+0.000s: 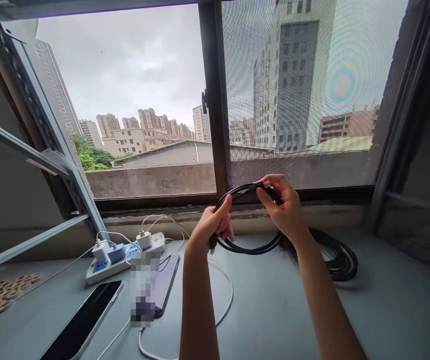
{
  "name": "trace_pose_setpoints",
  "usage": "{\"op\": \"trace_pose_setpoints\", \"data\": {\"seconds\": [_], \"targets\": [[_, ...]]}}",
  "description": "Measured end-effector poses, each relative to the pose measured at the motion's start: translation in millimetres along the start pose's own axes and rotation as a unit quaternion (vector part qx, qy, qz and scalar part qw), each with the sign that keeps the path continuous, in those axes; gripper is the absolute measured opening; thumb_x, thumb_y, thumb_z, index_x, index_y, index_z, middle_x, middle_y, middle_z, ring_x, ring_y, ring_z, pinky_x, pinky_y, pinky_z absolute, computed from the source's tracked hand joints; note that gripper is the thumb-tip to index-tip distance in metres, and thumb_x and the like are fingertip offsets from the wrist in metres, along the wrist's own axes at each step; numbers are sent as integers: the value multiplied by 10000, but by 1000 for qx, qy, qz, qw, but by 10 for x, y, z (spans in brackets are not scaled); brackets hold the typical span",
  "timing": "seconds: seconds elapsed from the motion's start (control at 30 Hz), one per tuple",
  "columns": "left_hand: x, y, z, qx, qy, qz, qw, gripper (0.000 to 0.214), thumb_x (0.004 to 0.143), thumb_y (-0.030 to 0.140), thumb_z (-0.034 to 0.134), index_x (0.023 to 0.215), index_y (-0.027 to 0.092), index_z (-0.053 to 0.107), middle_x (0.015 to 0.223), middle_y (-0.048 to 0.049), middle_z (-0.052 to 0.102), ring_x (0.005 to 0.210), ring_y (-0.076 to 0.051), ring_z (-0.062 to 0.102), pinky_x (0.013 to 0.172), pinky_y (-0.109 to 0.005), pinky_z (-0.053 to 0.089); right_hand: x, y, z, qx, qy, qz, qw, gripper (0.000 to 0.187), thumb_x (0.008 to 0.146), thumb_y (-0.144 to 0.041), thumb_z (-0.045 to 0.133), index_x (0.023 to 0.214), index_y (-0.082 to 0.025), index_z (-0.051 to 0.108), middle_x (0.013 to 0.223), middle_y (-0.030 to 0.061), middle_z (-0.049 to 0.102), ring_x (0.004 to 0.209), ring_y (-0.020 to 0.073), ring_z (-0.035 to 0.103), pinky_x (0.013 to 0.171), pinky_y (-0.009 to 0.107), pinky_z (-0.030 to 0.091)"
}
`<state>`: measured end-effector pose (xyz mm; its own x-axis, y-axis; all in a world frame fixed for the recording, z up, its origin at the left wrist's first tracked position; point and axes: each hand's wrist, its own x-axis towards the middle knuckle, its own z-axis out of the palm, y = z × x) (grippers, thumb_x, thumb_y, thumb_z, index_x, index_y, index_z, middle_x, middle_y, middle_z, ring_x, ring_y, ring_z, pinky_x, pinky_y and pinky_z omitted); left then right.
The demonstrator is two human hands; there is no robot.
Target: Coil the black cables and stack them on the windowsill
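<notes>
A black cable (253, 250) is wound into a loose round coil and held up above the table between both hands. My left hand (212, 225) is closed around the coil's left side, thumb on top. Below that palm a small end of the cable, perhaps a plug, pokes out. At the coil's upper right, my right hand (284, 202) pinches the cable near a dark connector, with thumb and index finger on it. Behind my right forearm lies another black cable coil (340, 257) on the table, partly hidden by the arm.
On the left stand a white power strip (157, 245) with chargers and white cords, a black-screened phone (83, 320), and a second phone or tablet (169, 280), partly blurred. Small brown pieces (3, 297) lie at the far left. A metal frame (46, 105) rises beside the window.
</notes>
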<state>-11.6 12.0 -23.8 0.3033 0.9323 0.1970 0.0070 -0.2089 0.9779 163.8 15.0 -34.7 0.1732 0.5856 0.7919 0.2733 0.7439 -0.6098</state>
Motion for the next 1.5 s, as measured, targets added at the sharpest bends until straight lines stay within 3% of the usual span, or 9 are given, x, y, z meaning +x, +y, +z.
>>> {"op": "trace_pose_setpoints", "data": {"seconds": [0.1, 0.17, 0.27, 0.43, 0.67, 1.0, 1.23, 1.4, 1.5], "targets": [[3, 2, -3, -19, 11, 15, 1000, 703, 719, 703, 581, 364, 206, 232, 306, 71, 203, 234, -26, 264, 318, -224, 106, -22, -43, -10, -24, -30, 5, 999, 325, 784, -497, 626, 965, -242, 539, 926, 17, 616, 674, 114, 546, 534, 220, 413], [-3, 6, -17, -20, 12, 17, 1000, 709, 720, 690, 597, 362, 209, 219, 305, 71, 187, 237, -15, 211, 321, -238, 68, -43, -77, 2, -58, -35, 6, 998, 358, 751, -524, 654, 944, -243, 544, 841, -4, 599, 640, 106, 530, 514, 210, 392], [-22, 19, -40, -14, 18, 23, 999, 698, 715, 673, 620, 372, 212, 223, 303, 69, 187, 236, -20, 220, 325, -255, 55, -68, -129, 44, -104, -26, 5, 994, 355, 747, -538, 656, 920, -245, 557, 706, -40, 556, 578, 93, 510, 507, 204, 367], [-93, 93, -25, -6, 32, 47, 998, 703, 756, 636, 603, 365, 202, 211, 307, 64, 196, 249, -18, 246, 341, -251, 93, -94, -236, 109, -105, 16, -1, 994, 328, 757, -534, 656, 907, -255, 571, 720, -45, 572, 564, 86, 502, 517, 206, 362], [-162, 216, 107, -58, -17, 52, 997, 658, 785, 565, 610, 390, 196, 235, 334, 70, 220, 274, -18, 270, 360, -236, 146, -84, -295, 43, -111, 77, -5, 991, 318, 751, -526, 662, 880, -253, 565, 652, -51, 546, 520, 89, 463, 485, 214, 337], [-189, 270, 314, -102, -50, 33, 993, 508, 798, 513, 614, 486, 182, 387, 346, 82, 257, 272, -24, 270, 325, -198, 122, -73, -352, -151, -56, 106, -2, 993, 285, 750, -430, 685, 920, -245, 550, 840, 7, 581, 602, 101, 504, 443, 211, 345], [-49, 163, 317, -129, -57, 24, 990, 522, 748, 570, 650, 513, 176, 402, 346, 81, 290, 288, -31, 312, 330, -175, 193, -54, -294, -153, -51, 117, -4, 992, 301, 745, -406, 694, 948, -249, 537, 932, 24, 602, 596, 99, 509, 424, 210, 332], [-58, 179, 281, -139, -81, -1, 987, 510, 776, 633, 576, 601, 162, 487, 353, 81, 315, 311, -47, 363, 356, -171, 243, -29, -229, -111, -7, 172, -19, 985, 284, 737, -295, 706, 969, -226, 557, 924, 32, 594, 774, 135, 573, 578, 233, 472], [-111, 212, 284, -129, -91, 12, 987, 502, 807, 640, 529, 660, 160, 520, 348, 91, 310, 296, -59, 382, 355, -180, 242, -15, -183, -95, 29, 187, -4, 982, 320, 729, -287, 719, 994, -216, 554, 928, 33, 605, 888, 152, 584, 666, 250, 496]]}}
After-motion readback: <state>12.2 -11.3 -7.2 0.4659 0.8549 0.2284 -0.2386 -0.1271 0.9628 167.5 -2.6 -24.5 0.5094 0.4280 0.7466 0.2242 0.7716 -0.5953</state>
